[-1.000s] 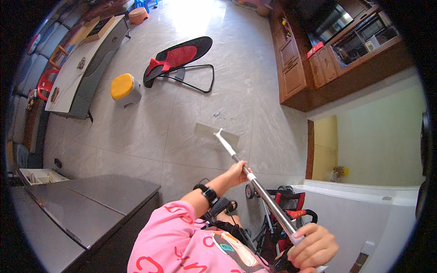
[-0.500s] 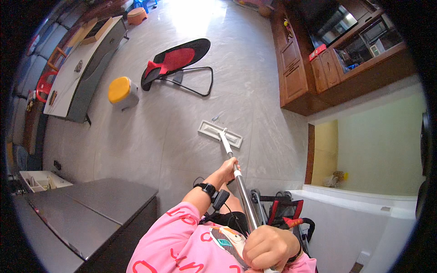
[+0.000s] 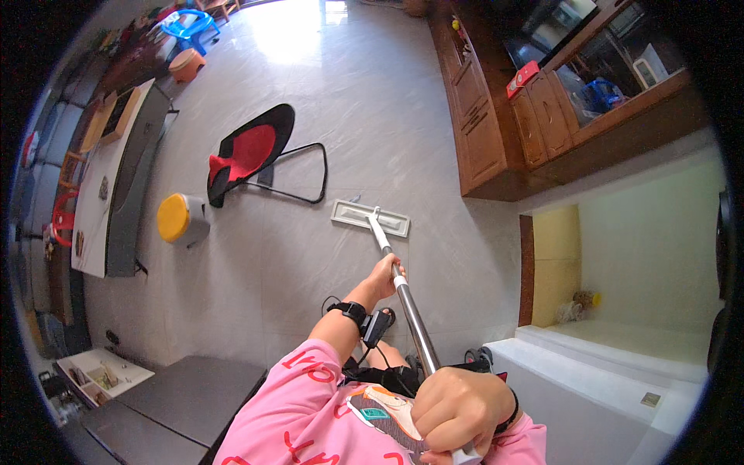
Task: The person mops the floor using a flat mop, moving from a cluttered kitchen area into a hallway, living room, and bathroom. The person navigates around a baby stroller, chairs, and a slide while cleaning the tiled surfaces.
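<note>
A flat mop (image 3: 370, 218) with a white rectangular head lies against the grey tiled floor in front of me. From it, a silver and white pole slants back toward my body. Partway down the pole, my left hand (image 3: 384, 276) is wrapped round it near a white collar. My right hand (image 3: 463, 408) is closed in a fist over the pole's upper end, close to my chest. A small bluish-grey spot (image 3: 356, 198), too small to name, shows on the floor just beyond the mop head.
A black and red bouncer chair (image 3: 252, 151) and a yellow-topped stool (image 3: 175, 219) stand ahead left, beside a long low table (image 3: 116, 178). Brown wooden cabinets (image 3: 484, 124) line the right. A dark grey cabinet top (image 3: 178, 399) with an open drawer (image 3: 105, 372) is near left; a white ledge (image 3: 573, 380) is near right.
My view has shifted forward and turned, so the furniture sits differently. The mop head has swung to lie more level across the view. Both hands keep their hold on the pole.
</note>
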`<state>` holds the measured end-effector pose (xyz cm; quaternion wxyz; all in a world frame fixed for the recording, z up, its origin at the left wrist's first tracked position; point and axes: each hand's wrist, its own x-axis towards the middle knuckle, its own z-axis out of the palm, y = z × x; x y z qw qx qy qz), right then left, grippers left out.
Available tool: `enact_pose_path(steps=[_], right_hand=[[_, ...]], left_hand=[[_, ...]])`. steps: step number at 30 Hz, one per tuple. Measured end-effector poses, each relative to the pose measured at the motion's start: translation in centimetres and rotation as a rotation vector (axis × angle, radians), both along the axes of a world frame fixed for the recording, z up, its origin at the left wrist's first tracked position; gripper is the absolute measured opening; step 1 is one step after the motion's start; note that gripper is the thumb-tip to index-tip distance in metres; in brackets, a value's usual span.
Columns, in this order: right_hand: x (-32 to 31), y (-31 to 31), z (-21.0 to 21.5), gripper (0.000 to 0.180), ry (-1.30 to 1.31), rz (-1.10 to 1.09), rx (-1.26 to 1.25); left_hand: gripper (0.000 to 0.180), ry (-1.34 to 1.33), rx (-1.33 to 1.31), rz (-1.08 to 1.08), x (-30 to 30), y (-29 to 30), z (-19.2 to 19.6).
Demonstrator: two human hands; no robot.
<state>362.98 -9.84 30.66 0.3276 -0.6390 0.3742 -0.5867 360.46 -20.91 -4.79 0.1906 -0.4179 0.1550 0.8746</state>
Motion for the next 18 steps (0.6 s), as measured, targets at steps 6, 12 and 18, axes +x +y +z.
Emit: enact_pose_path(steps=[6, 12, 18], right_hand=[[-6.5, -2.6, -0.5, 0.023, 0.061, -0.089, 0.080], [-15.4, -5.8, -1.9, 0.011, 0.135, -0.213, 0.221], [-26.1, -11.0, -2.8, 0.019, 0.176, -0.428, 0.382]], left_hand=[[0.013, -0.031, -0.010, 0.033, -7.1, -3.7, -0.7], [0.011, 0.021, 0.022, 0.145, -18.2, -7.5, -1.8], [0.013, 0.101, 0.068, 0.149, -30.7, -14.0, -3.5]])
